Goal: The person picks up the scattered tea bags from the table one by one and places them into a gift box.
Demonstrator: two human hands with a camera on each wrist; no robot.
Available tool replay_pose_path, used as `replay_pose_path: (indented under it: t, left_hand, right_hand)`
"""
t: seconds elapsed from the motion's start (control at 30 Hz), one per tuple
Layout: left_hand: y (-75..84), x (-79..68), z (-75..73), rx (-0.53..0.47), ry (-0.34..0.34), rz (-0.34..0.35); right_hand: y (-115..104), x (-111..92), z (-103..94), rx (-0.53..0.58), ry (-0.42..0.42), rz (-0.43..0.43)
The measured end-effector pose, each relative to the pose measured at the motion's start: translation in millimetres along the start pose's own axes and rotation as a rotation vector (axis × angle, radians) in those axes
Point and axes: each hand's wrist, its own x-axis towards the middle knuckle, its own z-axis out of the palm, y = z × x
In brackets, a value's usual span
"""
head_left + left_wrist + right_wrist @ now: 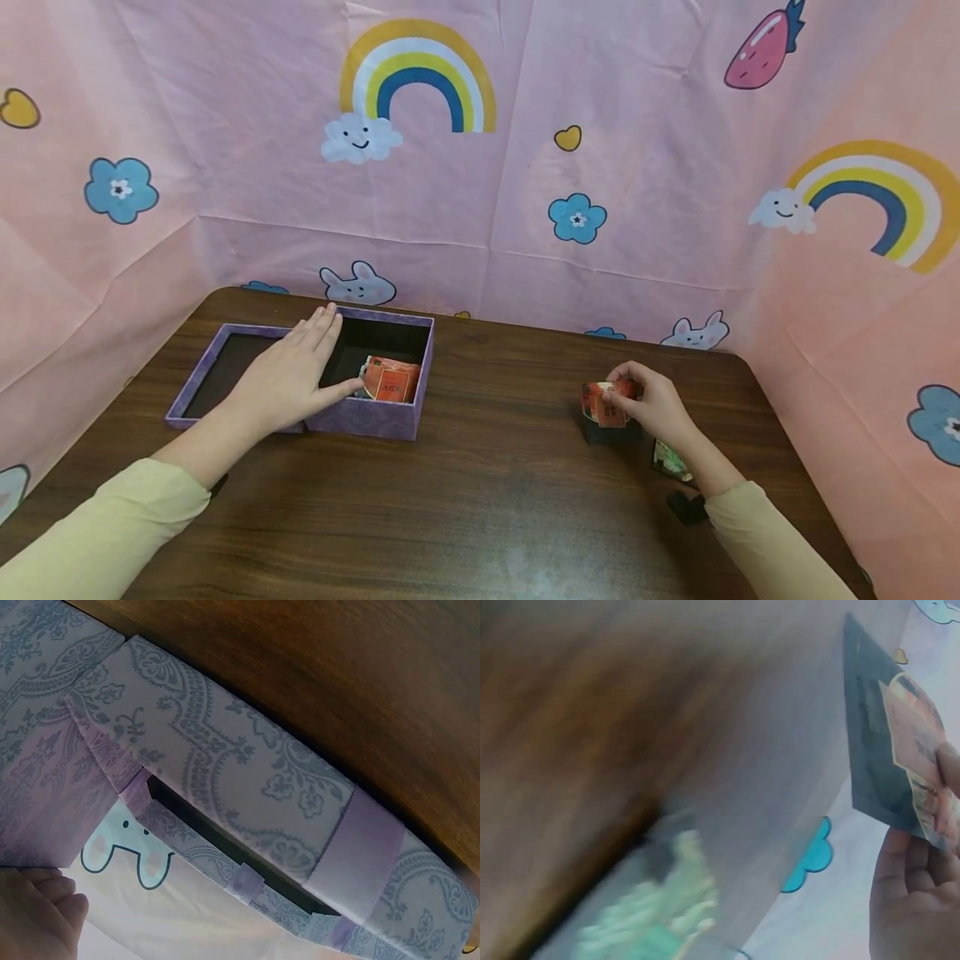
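Note:
My left hand (pixel 288 375) lies over the left side of a purple patterned box (pixel 367 419), fingers straight and thumb spread across its front rim. Inside the box sits a red packet (pixel 393 380). In the left wrist view the fingers (pixel 56 900) touch the box's outer wall (pixel 45 802). Over the right of the table, my right hand (pixel 652 400) pinches a flat red-and-black packet (pixel 603 406) between thumb and fingers. The same packet (pixel 877 742) stands on edge in the right wrist view. A green packet (pixel 670 461) lies beneath my right wrist.
To the left of the box is a shallow purple-edged lid (pixel 195 383) with a dark inside. A small black object (pixel 686 507), its kind unclear, lies near my right sleeve. A pink printed cloth (pixel 450 192) hangs round the brown wooden table (pixel 487 500).

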Motion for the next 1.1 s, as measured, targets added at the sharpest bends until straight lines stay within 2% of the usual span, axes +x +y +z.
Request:
replay_pose_path:
  t: [0.37, 0.57, 1.1]
  left_hand:
    - [0.7, 0.0, -0.5, 0.004, -0.005, -0.002]
    - [0.8, -0.4, -0.6, 0.007, -0.004, 0.0]
    - [0.4, -1.3, -0.8, 0.0, -0.008, -0.003]
  right_hand:
    - [-30, 24, 5.1, -0.001, 0.065, -0.057]
    - [-51, 38, 12.0, 0.011, 0.066, -0.083]
    - [-110, 73, 33.5, 0.156, 0.101, -0.151]
